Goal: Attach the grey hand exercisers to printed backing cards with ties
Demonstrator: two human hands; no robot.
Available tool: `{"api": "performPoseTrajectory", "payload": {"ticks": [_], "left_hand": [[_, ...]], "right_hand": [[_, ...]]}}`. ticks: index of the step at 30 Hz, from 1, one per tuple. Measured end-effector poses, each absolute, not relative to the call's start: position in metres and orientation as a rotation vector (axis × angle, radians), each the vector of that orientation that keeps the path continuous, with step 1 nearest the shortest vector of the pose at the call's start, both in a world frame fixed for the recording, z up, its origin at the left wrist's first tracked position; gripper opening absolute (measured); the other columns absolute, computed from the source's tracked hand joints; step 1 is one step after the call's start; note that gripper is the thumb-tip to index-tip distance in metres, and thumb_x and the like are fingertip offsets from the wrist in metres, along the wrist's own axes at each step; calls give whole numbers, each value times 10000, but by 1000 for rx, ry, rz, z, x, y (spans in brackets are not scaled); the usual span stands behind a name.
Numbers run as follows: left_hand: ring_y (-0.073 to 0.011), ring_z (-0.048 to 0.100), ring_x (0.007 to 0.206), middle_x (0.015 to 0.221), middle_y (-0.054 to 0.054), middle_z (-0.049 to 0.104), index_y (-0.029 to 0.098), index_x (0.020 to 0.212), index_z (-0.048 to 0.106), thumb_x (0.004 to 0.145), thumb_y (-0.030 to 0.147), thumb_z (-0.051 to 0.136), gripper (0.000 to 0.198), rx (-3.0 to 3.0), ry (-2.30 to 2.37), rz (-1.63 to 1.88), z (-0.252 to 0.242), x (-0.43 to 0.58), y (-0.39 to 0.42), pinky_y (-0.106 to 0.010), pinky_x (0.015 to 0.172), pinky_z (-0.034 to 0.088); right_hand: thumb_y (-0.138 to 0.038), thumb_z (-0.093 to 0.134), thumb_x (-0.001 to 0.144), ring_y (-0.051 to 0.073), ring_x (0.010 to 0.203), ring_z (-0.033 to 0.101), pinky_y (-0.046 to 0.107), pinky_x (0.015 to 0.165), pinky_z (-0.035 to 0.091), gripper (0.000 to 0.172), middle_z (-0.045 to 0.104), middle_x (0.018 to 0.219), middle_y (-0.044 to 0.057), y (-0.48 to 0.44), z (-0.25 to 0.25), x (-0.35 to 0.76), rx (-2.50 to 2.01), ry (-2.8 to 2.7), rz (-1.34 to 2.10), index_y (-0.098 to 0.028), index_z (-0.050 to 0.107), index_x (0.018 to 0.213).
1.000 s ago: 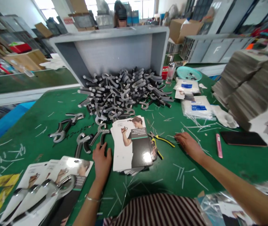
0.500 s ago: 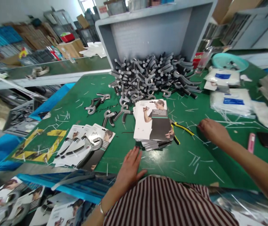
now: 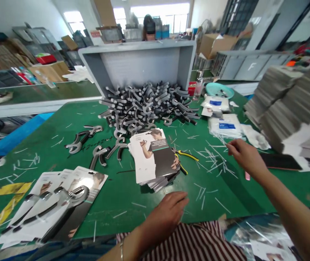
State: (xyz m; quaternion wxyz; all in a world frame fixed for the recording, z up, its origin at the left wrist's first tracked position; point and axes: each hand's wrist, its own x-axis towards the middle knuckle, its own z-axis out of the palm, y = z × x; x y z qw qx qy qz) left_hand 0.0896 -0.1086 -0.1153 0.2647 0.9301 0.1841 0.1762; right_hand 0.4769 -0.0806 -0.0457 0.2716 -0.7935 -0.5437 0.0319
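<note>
My right hand [image 3: 243,156] is over the right side of the green table, its fingertips pinched at the end of thin white plastic ties [image 3: 220,140] beside a clear bag. Loose white ties [image 3: 212,159] lie scattered below it. Close to my body, my left hand [image 3: 170,210] hovers with loosely bent fingers, and nothing shows in it. Ahead of it stands a stack of printed cards [image 3: 155,157], with yellow-handled pliers [image 3: 186,156] partly tucked beside it. To the left, several cards [image 3: 59,195] overlap, with grey and black hand grippers [image 3: 76,195] on them.
A heap of hand grippers [image 3: 149,105] spills from a tipped grey crate [image 3: 141,65]. Bags of ties [image 3: 224,125] and a turquoise dish [image 3: 219,90] sit at the back right. Grey card stacks [image 3: 288,105] rise at the right, near a dark flat object [image 3: 280,162].
My left hand has lifted off the table by the card stack and swung right, fingers bending. My right hand has moved to the ties by the bag. The view has turned right.
</note>
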Motion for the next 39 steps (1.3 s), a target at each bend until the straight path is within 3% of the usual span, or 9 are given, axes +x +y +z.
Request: {"api": "performPoseTrajectory", "payload": {"ticks": [3, 5, 9, 14, 22, 27, 30, 33, 39], "left_hand": [[-245, 325, 1454, 1554, -133, 393, 135, 1440, 425, 976, 301, 484, 496, 2619, 448, 434, -96, 161, -82, -399, 1191, 321], [-343, 250, 1478, 1571, -184, 341, 109, 1447, 421, 959, 372, 510, 562, 2697, 705, 494, -98, 206, -61, -509, 1184, 301], [-422, 240, 1464, 1525, -183, 416, 160, 1357, 545, 948, 426, 525, 488, 2781, 920, 483, -123, 247, -32, -635, 1134, 291], [-380, 249, 1469, 1415, -188, 522, 99, 1324, 548, 971, 408, 490, 473, 2870, 866, 450, -140, 224, -42, -550, 1150, 323], [-275, 293, 1465, 1520, -187, 404, 120, 1472, 345, 956, 83, 359, 517, 2674, 753, 530, -142, 199, -57, -562, 1170, 325], [-266, 463, 1344, 1365, -154, 554, 177, 1293, 538, 914, 46, 398, 425, 2511, 774, 649, -131, 161, -84, -526, 1088, 445], [-214, 582, 1203, 1251, -115, 647, 210, 1280, 544, 916, 57, 420, 414, 2471, 634, 712, -104, 133, -95, -424, 1023, 514], [-227, 601, 1187, 1221, -90, 681, 261, 1356, 501, 941, 140, 444, 436, 2515, 506, 856, -67, 100, -90, -433, 1032, 506], [-281, 559, 1226, 1293, -90, 612, 268, 1233, 617, 941, 201, 526, 312, 2320, 1390, 1248, -7, 59, -35, -500, 1050, 441]], "right_hand": [[-486, 592, 877, 161, 540, 559, 288, 546, 408, 273, 688, 705, 33, -85, -48, 462, -1948, -1271, 397, -213, 600, 879], [-547, 590, 856, 154, 492, 544, 284, 491, 423, 333, 700, 704, 32, -86, -62, 446, -1856, -1230, 537, -218, 587, 911], [-616, 533, 860, 175, 554, 620, 306, 540, 515, 403, 717, 724, 53, -85, -104, 427, -1749, -1159, 650, -219, 550, 924], [-676, 498, 839, 190, 600, 628, 339, 578, 531, 457, 704, 754, 68, -68, -128, 454, -1742, -1032, 602, -223, 532, 884], [-381, 596, 894, 220, 962, 637, 400, 909, 504, 175, 707, 1009, 57, -71, -109, 394, -1532, -1447, 777, -214, 644, 887], [-266, 541, 927, 268, 1196, 547, 504, 1072, 378, 109, 651, 1227, 93, -99, -123, 341, -1431, -1609, 790, -232, 627, 870], [-279, 575, 915, 247, 1085, 601, 433, 990, 456, 95, 682, 1106, 68, -100, -119, 353, -1425, -1621, 785, -247, 636, 849], [-331, 564, 925, 247, 953, 608, 420, 900, 480, 129, 665, 970, 68, -88, -111, 380, -1543, -1489, 694, -236, 632, 870], [-388, 564, 916, 220, 778, 608, 358, 730, 491, 206, 661, 841, 40, -69, -94, 394, -1664, -1336, 686, -216, 663, 861]]}}
